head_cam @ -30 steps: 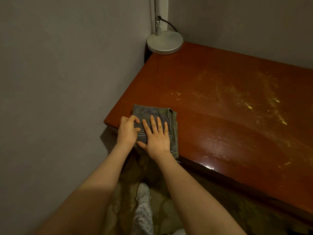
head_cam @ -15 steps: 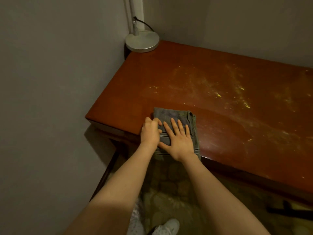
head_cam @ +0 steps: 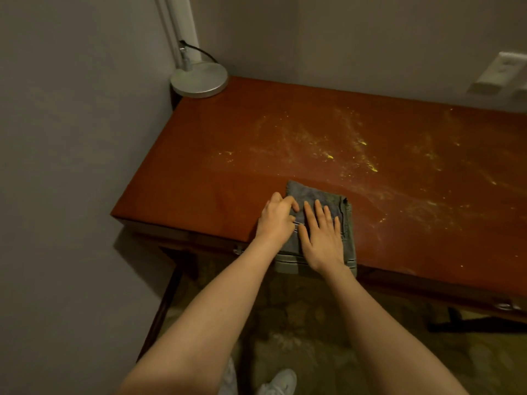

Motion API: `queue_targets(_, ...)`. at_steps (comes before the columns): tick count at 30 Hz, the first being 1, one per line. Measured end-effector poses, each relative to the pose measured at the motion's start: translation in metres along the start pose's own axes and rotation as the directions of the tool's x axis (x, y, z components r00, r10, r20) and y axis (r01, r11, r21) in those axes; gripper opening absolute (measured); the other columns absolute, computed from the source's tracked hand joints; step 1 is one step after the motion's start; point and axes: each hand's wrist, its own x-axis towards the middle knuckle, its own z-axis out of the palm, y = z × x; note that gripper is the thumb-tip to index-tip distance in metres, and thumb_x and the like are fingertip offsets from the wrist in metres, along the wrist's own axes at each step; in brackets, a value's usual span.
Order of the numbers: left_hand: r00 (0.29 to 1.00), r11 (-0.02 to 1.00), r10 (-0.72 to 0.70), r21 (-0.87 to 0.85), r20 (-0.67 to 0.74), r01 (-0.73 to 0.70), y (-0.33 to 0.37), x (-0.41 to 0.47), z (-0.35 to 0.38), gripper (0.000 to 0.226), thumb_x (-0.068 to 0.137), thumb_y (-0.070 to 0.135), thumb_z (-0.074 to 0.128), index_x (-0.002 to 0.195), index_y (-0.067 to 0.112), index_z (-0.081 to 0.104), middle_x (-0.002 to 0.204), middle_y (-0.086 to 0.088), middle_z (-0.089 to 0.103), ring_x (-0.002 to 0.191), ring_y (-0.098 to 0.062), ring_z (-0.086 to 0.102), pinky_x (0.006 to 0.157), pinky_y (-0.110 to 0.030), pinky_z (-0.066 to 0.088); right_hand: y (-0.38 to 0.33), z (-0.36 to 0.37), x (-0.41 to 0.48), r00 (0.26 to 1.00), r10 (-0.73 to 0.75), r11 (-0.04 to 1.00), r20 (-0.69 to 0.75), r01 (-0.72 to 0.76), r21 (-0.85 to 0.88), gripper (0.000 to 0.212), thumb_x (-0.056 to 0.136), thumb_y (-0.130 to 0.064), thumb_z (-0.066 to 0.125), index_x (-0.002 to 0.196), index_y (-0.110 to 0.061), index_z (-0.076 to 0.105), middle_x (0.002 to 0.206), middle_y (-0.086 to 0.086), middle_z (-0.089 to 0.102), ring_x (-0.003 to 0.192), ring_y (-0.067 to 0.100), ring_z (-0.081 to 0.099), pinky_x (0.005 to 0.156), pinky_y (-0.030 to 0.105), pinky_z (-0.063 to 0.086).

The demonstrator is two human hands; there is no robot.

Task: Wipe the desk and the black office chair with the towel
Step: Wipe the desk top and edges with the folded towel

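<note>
A folded grey towel [head_cam: 316, 195] lies at the front edge of the red-brown desk [head_cam: 216, 172], its near end hanging over the edge. My right hand [head_cam: 323, 238] presses flat on the towel with straight, spread fingers. My left hand [head_cam: 275, 219] rests on the towel's left side with curled fingers gripping its edge. Yellowish dust and crumbs [head_cam: 353, 155] streak the desk's middle and right. A black chair leg [head_cam: 479, 326] shows under the desk at lower right.
A silver round lamp base [head_cam: 199, 79] with a cable stands in the desk's back left corner. Grey walls close in the left and back. A white wall socket [head_cam: 502, 72] sits at upper right. Patterned carpet [head_cam: 313, 323] and my white shoe [head_cam: 281, 380] are below.
Both hands have slid the towel to the right along the desk's front edge, away from the left corner. The hands keep the same hold on it.
</note>
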Motion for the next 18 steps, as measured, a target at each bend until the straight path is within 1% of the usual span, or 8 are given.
queue_targets(2, 0.997, 0.999, -0.042, -0.003, -0.068, 0.042, -0.018, -0.001, -0.017, 0.018, 0.089, 0.004, 0.053, 0.101, 0.016, 0.058, 0.112, -0.008, 0.047, 0.108, -0.026, 0.050, 0.081, -0.033, 0.042, -0.026, 0.007, 0.008, 0.999, -0.034, 0.999, 0.009, 0.034, 0.004, 0.056, 0.101, -0.045, 0.020, 0.151, -0.028, 0.000, 0.159, 0.000, -0.007, 0.146, 0.019, -0.011, 0.116, 0.037, -0.010)
queue_targets(4, 0.986, 0.992, -0.121, 0.006, -0.116, 0.122, -0.045, -0.003, -0.036, 0.018, 0.089, 0.004, 0.054, 0.101, 0.016, 0.058, 0.113, -0.007, 0.048, 0.110, -0.026, 0.050, 0.082, -0.032, 0.041, -0.058, 0.018, 0.018, 0.992, -0.092, 0.996, 0.085, 0.092, 0.007, 0.057, 0.101, -0.047, 0.018, 0.151, -0.028, -0.002, 0.159, 0.001, -0.008, 0.145, 0.020, -0.013, 0.115, 0.037, -0.011)
queue_targets(6, 0.962, 0.973, -0.225, 0.013, -0.152, 0.230, -0.078, -0.007, -0.054, 0.017, 0.089, 0.006, 0.055, 0.101, 0.017, 0.059, 0.115, -0.008, 0.049, 0.111, -0.026, 0.051, 0.083, -0.032, 0.041, -0.091, 0.031, 0.026, 0.968, -0.169, 0.985, 0.184, 0.172, -0.005, 0.059, 0.100, -0.051, 0.016, 0.151, -0.028, -0.003, 0.159, 0.002, -0.010, 0.145, 0.020, -0.015, 0.115, 0.038, -0.014)
queue_targets(8, 0.921, 0.939, -0.339, -0.007, -0.193, 0.344, -0.111, -0.014, -0.072, 0.017, 0.089, 0.008, 0.056, 0.102, 0.018, 0.060, 0.117, -0.007, 0.051, 0.110, -0.026, 0.052, 0.083, -0.030, 0.041, -0.125, 0.042, 0.034, 0.933, -0.240, 0.967, 0.268, 0.255, -0.022, 0.063, 0.098, -0.055, 0.015, 0.151, -0.027, -0.005, 0.158, 0.002, -0.014, 0.144, 0.020, -0.019, 0.114, 0.040, -0.016)
queue_targets(11, 0.848, 0.882, -0.466, -0.058, -0.254, 0.468, -0.157, -0.024, -0.096, 0.015, 0.088, 0.011, 0.060, 0.102, 0.018, 0.062, 0.119, -0.008, 0.054, 0.113, -0.026, 0.053, 0.087, -0.032, 0.042, -0.174, 0.058, 0.045, 0.876, -0.326, 0.933, 0.355, 0.359, -0.029, 0.066, 0.097, -0.058, 0.015, 0.151, -0.026, -0.007, 0.157, 0.003, -0.019, 0.143, 0.021, -0.023, 0.113, 0.041, -0.017)
queue_targets(14, 0.767, 0.824, -0.560, -0.108, -0.314, 0.557, -0.197, -0.031, -0.119, 0.017, 0.086, 0.011, 0.063, 0.101, 0.017, 0.064, 0.120, -0.009, 0.057, 0.113, -0.027, 0.054, 0.088, -0.034, 0.042, -0.221, 0.074, 0.052, 0.825, -0.388, 0.899, 0.411, 0.437, -0.029, 0.066, 0.098, -0.056, 0.018, 0.151, -0.025, -0.008, 0.156, 0.004, -0.021, 0.142, 0.023, -0.024, 0.113, 0.042, -0.017)
queue_targets(18, 0.689, 0.763, -0.638, -0.158, -0.345, 0.627, -0.240, -0.037, -0.147, 0.020, 0.084, 0.007, 0.062, 0.103, 0.012, 0.066, 0.118, -0.011, 0.062, 0.112, -0.030, 0.056, 0.087, -0.034, 0.043, -0.274, 0.093, 0.060, 0.772, -0.457, 0.854, 0.443, 0.519, -0.024, 0.066, 0.099, -0.054, 0.020, 0.151, -0.024, -0.007, 0.156, 0.005, -0.020, 0.143, 0.025, -0.023, 0.113, 0.043, -0.016)
